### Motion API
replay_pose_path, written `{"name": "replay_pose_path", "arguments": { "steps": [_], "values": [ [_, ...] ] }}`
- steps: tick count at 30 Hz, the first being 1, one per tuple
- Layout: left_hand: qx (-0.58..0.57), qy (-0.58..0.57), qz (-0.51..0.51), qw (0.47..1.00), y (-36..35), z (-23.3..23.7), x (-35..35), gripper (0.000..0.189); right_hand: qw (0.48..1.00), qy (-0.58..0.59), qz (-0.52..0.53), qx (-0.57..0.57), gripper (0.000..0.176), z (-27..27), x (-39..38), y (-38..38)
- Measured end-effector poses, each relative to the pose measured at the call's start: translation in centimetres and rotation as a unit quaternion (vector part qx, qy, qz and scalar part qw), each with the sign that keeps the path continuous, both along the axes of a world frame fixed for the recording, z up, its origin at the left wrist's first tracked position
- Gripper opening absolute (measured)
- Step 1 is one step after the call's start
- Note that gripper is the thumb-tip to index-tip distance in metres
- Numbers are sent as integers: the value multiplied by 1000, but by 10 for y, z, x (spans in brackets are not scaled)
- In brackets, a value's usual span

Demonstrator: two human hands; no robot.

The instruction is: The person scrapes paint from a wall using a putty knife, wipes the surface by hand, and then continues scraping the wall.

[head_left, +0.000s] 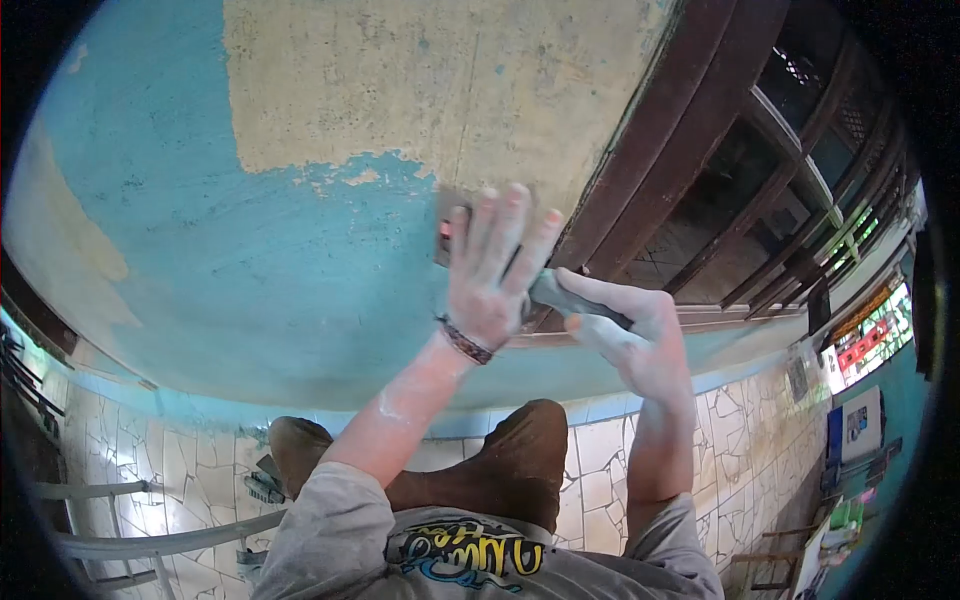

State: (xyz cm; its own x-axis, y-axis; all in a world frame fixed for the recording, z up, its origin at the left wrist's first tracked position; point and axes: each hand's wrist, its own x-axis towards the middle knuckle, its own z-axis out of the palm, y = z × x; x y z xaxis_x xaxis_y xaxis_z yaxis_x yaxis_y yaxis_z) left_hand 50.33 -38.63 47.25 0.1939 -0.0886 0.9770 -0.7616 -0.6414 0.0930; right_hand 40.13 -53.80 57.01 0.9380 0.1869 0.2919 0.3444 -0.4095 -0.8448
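Observation:
My left hand [495, 265], dusty white and with a dark bracelet at the wrist, lies flat with its fingers spread over the head of a grey-handled tool [580, 303]. Dust coats my right hand [645, 340] too; it is closed around the tool's handle, on the right. The head sits against the wall [330, 250], mostly hidden by my left hand; a dark edge with a red spot shows beside the fingers. I cannot make out the tool's exact kind. Blue paint covers the wall's left and lower parts, and a bare cream patch [350, 85] lies above.
A dark brown wooden window frame [650, 150] runs close to the right of my hands. Below is a floor of irregular pale tiles [720, 450]. Grey metal rails [180, 540] stand at the lower left. A cluttered table [825, 545] is at the lower right.

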Motion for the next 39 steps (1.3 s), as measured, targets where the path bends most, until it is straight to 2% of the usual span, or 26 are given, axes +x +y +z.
{"name": "replay_pose_path", "arguments": {
  "steps": [2,3,6,7,10,11,14,15,18,19,20,22,25,26,28,29,33,36,37,39],
  "values": [
    [-15,-11,10,1000,5,5,4,51,1000,3,4,-7,40,1,1,7],
    [-4,-12,10,1000,6,5,4,52,999,-23,17,32,38,-11,5,4],
    [27,1,24,999,11,2,0,53,997,50,-41,32,34,2,-6,-10],
    [36,6,28,999,10,2,0,53,995,5,-17,93,29,-9,-5,-18],
    [-47,-8,-21,999,6,-2,2,54,960,-87,13,267,29,-33,2,1],
    [-66,1,-32,997,5,0,-2,58,945,-84,22,316,25,-41,1,2],
    [-106,11,9,994,-7,7,-8,64,894,-290,-26,340,22,-58,23,25],
    [-113,7,11,994,-13,9,-7,65,885,-275,2,375,20,-52,24,32],
    [-133,-16,-9,991,-26,13,1,63,793,-279,247,482,25,-26,33,37],
    [-169,0,-97,981,-35,17,-3,69,782,-308,247,483,27,-23,34,30],
    [-116,8,-90,989,-36,20,-3,69,765,-319,242,504,27,-22,36,31],
    [-101,25,-49,993,-36,19,-5,65,732,-338,231,544,26,-23,38,34],
    [-230,-27,7,973,-20,5,5,62,788,-317,254,463,24,-30,54,52],
    [-197,-18,-14,980,-21,2,4,62,799,-303,263,447,23,-29,53,48],
    [-136,8,-55,989,-25,-1,-3,61,776,-320,241,488,24,-21,43,33],
    [-146,5,-53,988,-26,-2,-2,60,764,-327,230,506,24,-18,40,30],
    [-168,-21,-32,985,-24,-6,6,62,774,-324,245,486,29,-36,45,41],
    [-122,-12,-46,991,-9,-6,-2,62,877,-285,133,363,34,-40,30,25],
    [-89,-1,-41,995,-1,-8,-5,63,908,-266,25,324,31,-43,21,20],
    [-23,15,-24,999,15,-9,-7,64,964,-141,1,224,27,-52,9,-2]
  ]
}}
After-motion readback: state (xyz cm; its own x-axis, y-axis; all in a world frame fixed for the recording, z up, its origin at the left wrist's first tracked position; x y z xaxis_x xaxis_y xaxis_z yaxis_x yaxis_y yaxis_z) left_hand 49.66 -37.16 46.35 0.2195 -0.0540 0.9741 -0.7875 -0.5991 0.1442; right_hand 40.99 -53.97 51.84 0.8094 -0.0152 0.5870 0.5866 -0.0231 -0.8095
